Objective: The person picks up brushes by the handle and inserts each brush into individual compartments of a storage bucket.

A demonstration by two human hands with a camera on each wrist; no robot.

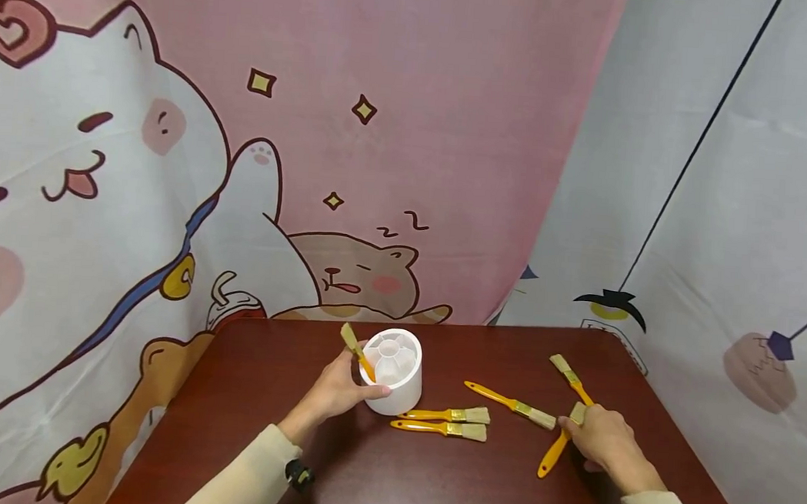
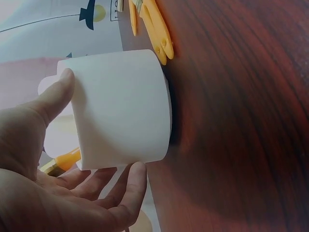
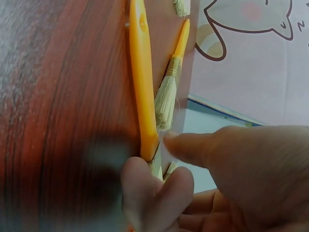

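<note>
At the far middle of the desk (image 1: 431, 485), a white holder (image 1: 405, 391) with one upturned brush (image 1: 358, 352) inside was clasped by the left hand (image 1: 339, 391), apparently for steadiness, while at right a second brush (image 1: 555, 452) was pinched near its ferrule by the right hand (image 1: 603, 434), leaving its handle clear.
</note>
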